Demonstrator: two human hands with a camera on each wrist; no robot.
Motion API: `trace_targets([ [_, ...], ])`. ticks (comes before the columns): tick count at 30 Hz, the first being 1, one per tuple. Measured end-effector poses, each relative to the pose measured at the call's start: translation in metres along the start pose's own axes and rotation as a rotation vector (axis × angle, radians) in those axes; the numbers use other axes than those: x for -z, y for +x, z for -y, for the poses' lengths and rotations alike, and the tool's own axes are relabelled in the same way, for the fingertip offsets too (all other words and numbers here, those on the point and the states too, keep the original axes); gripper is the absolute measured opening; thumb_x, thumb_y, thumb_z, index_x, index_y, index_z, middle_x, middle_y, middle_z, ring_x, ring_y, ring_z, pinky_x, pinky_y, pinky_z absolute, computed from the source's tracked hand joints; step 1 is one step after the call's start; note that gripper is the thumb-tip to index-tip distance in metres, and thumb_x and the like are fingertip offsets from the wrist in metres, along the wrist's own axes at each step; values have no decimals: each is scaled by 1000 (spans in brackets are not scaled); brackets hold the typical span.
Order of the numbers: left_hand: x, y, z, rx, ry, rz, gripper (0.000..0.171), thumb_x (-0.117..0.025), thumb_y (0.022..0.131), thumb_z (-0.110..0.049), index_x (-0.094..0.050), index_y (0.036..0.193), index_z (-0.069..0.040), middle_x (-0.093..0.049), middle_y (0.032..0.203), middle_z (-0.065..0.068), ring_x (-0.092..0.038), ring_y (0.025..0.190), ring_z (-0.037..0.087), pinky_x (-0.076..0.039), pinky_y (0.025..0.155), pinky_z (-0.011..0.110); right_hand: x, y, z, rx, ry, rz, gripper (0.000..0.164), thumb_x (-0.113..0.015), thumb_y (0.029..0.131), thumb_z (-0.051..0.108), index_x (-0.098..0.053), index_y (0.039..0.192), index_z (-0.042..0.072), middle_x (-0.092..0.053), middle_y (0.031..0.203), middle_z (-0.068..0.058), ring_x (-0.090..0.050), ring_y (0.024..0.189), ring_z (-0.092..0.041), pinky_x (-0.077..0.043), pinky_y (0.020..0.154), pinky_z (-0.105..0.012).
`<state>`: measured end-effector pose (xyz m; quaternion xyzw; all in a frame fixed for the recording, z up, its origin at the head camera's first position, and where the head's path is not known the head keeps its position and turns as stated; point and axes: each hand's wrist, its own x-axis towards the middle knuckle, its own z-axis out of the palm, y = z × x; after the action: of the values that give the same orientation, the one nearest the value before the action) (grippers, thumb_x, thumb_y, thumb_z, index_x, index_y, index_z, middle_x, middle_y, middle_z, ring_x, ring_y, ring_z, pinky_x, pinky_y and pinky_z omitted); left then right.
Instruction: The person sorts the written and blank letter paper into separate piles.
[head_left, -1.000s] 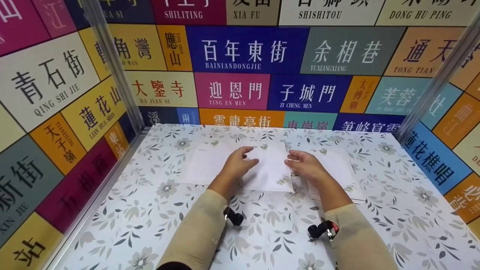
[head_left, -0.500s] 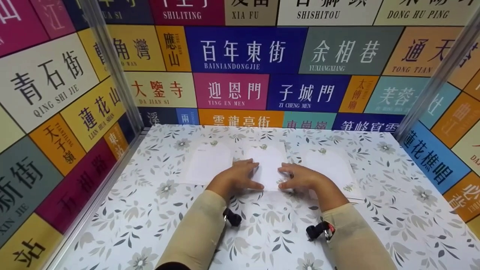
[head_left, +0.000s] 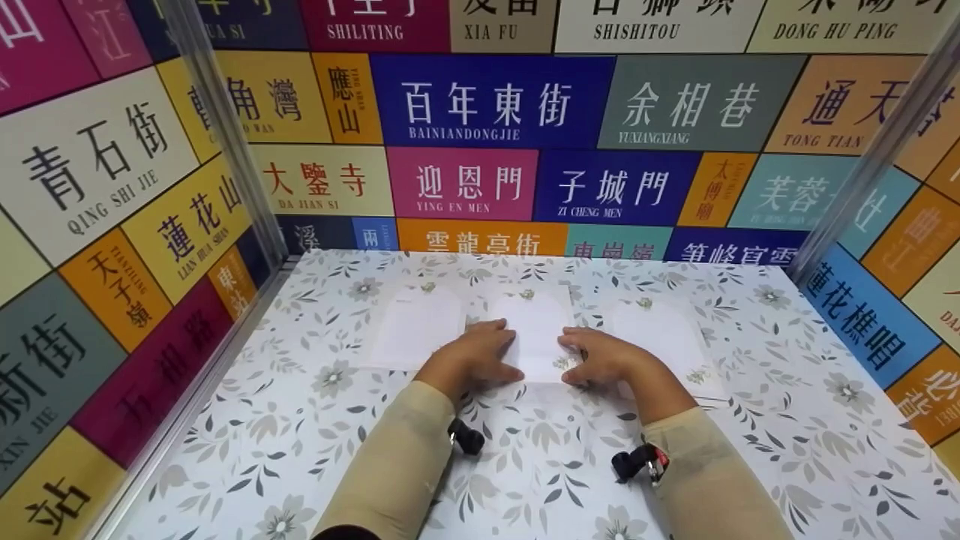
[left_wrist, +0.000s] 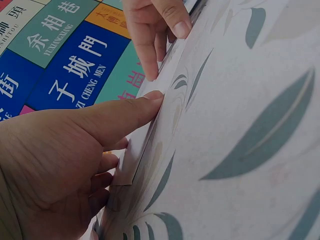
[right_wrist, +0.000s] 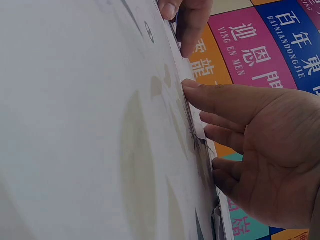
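Note:
In the head view three white sheets of paper with small green plant prints lie flat in a row. The middle sheet [head_left: 534, 322] is between my two hands. My left hand [head_left: 474, 354] touches it along the left side, thumb near the front edge. On the opposite side my right hand [head_left: 609, 355] touches it with spread fingertips. Each wrist view shows the thumb at the sheet's near edge: my left hand [left_wrist: 55, 155] in one, my right hand [right_wrist: 280, 145] in the other. Some fingertips are hidden behind the hands.
The left sheet [head_left: 416, 326] and the right sheet [head_left: 656, 337] flank the middle one. All lie on a table [head_left: 525, 465] covered in a floral print. Walls [head_left: 480, 97] with colourful name panels enclose the back and sides.
Over the first half second both hands came down and nearer the front edge, closing in on the middle sheet. Since then they have barely moved.

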<state>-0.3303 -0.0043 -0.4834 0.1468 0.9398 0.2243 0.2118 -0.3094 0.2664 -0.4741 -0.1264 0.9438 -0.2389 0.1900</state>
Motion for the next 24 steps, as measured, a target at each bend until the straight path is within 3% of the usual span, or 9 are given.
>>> trace_targets([
  [8, -4, 4, 2, -131, 126, -93, 73, -74, 97, -50, -51, 160, -21, -34, 177, 2, -27, 166, 28, -23, 137, 46, -1, 2, -1, 30, -8, -32, 74, -78, 97, 34, -48, 162, 12, -35, 175, -14, -25, 165, -41, -21, 135, -62],
  [17, -3, 6, 0, -120, 130, -183, 58, -79, 95, -45, -66, 146, -21, -54, 163, 1, -44, 150, 32, -37, 128, 48, -2, 2, 0, -53, 16, -97, 70, -84, 92, 40, -59, 154, 18, -45, 155, -18, -46, 145, -37, -37, 127, -59],
  [24, -3, 7, 0, -92, 77, -217, 53, -83, 92, -44, -70, 140, -24, -63, 154, -3, -51, 139, 29, -41, 121, 48, 0, 2, 1, -64, -5, -122, 67, -86, 90, 41, -64, 150, 20, -51, 150, -20, -51, 138, -35, -40, 125, -58],
])
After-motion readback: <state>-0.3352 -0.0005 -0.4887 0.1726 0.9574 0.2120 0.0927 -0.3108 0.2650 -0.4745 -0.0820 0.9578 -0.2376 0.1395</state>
